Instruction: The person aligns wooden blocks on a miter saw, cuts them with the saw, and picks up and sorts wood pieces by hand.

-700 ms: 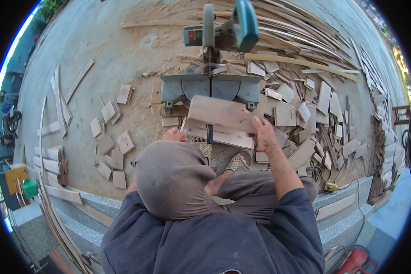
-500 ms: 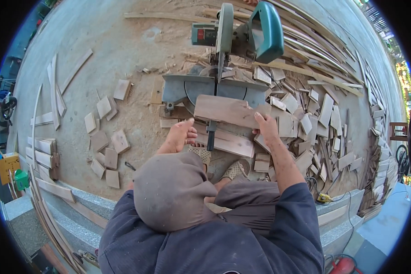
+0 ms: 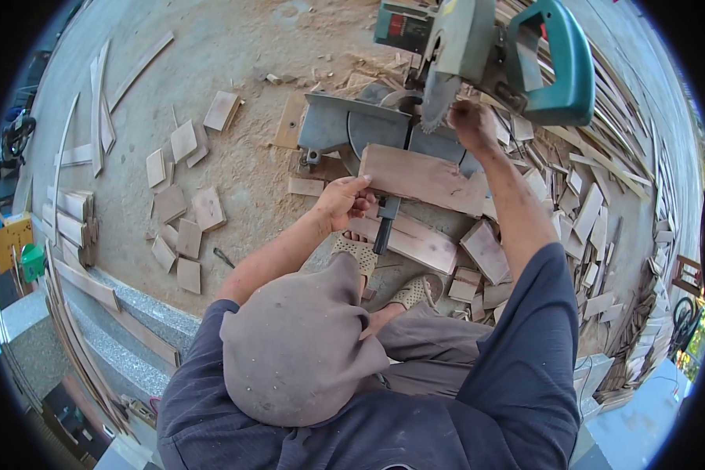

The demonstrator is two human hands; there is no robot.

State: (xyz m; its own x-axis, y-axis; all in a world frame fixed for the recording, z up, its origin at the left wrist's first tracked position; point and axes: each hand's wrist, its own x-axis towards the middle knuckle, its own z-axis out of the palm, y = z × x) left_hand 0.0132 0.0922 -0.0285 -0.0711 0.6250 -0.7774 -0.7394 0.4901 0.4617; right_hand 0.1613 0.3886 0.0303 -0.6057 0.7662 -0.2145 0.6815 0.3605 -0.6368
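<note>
A wide brown wooden board [image 3: 419, 178] lies across the front of a mitre saw [image 3: 556, 70], against its grey metal fence. My left hand [image 3: 343, 204] pinches the board's left end, thumb on top and fingers curled under. My right hand [image 3: 474, 125] is off the board, raised just right of the toothed saw blade [image 3: 440, 100]. Its fingers are partly hidden and blurred, so what they grip, if anything, does not show. The saw head is up, with the blade above the board. A black clamp handle [image 3: 383, 235] sticks out below the board.
More boards [image 3: 415, 244] lie by my sandalled feet. Cut wood blocks [image 3: 189, 237] are scattered to the left on sawdust-covered concrete. Offcuts [image 3: 591, 211] pile up on the right, with long strips behind the saw. A granite step [image 3: 125, 337] runs at the lower left.
My right hand has let go of the board's right end and moved up beside the blade. My left hand has closed on the left end. The whole view has shifted.
</note>
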